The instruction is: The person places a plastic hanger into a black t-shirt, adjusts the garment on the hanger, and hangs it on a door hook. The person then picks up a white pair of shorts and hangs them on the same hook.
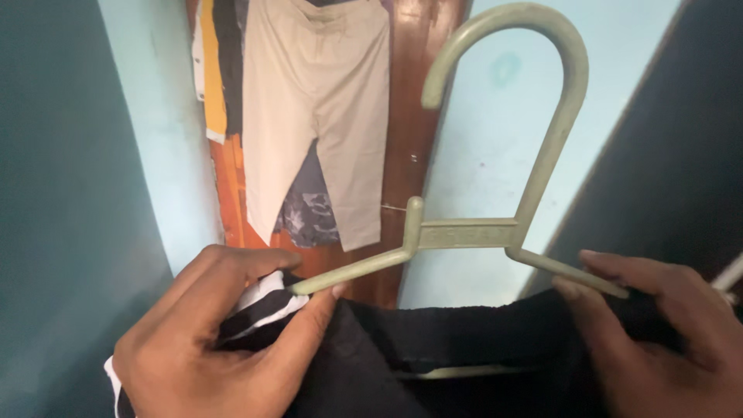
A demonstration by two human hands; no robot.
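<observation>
- The left hand (205,333) is closed around a bunch of black and white striped fabric (263,303), with the thumb pressing it against the left arm of the hanger.
- The pale green plastic hanger (495,232) stands upright between both hands, its hook curving up to the top edge of the view, free of any rail.
- The right hand (658,340) has its fingers curled narrowly over the hanger's right arm, pinching the black garment (433,348) onto it.
- The black garment drapes over the hanger's lower bar, which shows only as a thin sliver through the cloth, and runs off the bottom edge.
- Behind, beige trousers (317,116) hang on a brown wooden door (406,139), with darker patterned clothes beside and under them.
- Pale blue wall (495,116) sits open behind the hook; dark surfaces close in at both the left and right edges.
</observation>
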